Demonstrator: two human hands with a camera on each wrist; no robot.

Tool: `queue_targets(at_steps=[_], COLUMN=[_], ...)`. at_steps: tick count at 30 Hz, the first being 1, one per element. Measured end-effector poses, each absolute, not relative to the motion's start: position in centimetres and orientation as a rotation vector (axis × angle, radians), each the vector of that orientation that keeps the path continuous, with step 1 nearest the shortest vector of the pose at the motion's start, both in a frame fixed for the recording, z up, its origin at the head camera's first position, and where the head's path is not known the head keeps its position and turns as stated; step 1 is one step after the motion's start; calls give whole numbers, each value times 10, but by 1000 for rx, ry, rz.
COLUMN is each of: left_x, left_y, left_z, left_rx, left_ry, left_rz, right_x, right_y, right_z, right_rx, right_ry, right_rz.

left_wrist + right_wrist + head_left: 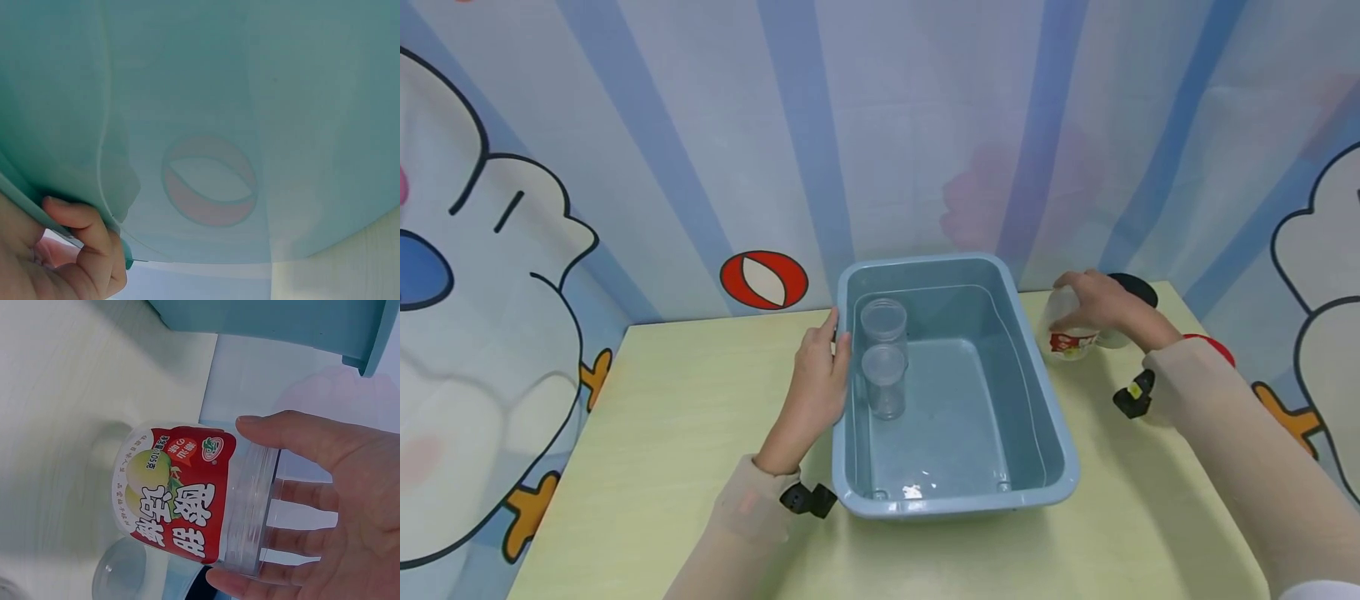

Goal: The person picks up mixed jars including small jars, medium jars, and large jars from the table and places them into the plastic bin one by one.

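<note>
A blue plastic basin (955, 502) stands on the table, and my left hand (820, 379) grips its left rim. Up close in the left wrist view, the fingers of my left hand (81, 250) curl over that rim. Two clear jars (887, 392) stand inside the basin along its left wall. To the right of the basin, my right hand (1097, 304) holds a clear plastic jar (1067, 343) by its upper part. This jar (181, 494) carries a red and white label with pictured fruit; thumb and fingers span its top end in the right wrist view.
Behind my right hand stands a container with a black lid (1137, 288). Something red and round (1213, 346) shows partly behind my right sleeve. A patterned curtain (910, 167) hangs along the back edge of the pale table (700, 400).
</note>
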State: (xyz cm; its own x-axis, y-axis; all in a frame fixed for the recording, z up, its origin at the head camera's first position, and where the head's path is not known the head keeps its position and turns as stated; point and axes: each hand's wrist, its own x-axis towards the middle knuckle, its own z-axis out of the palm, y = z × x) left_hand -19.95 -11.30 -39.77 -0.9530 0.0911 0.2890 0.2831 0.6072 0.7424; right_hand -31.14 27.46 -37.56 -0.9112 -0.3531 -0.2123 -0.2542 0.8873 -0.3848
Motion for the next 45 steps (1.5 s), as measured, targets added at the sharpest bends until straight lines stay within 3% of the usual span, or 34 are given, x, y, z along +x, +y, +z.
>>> queue_targets(at_steps=[45], left_x=[-200], left_y=[-114], left_z=[-397], left_rx=[-306], left_ry=[-2606], left_rz=[-1285], right_x=[-302], right_y=[272], right_z=[-344], right_rx=[-571], right_ry=[2770], right_rz=[-511])
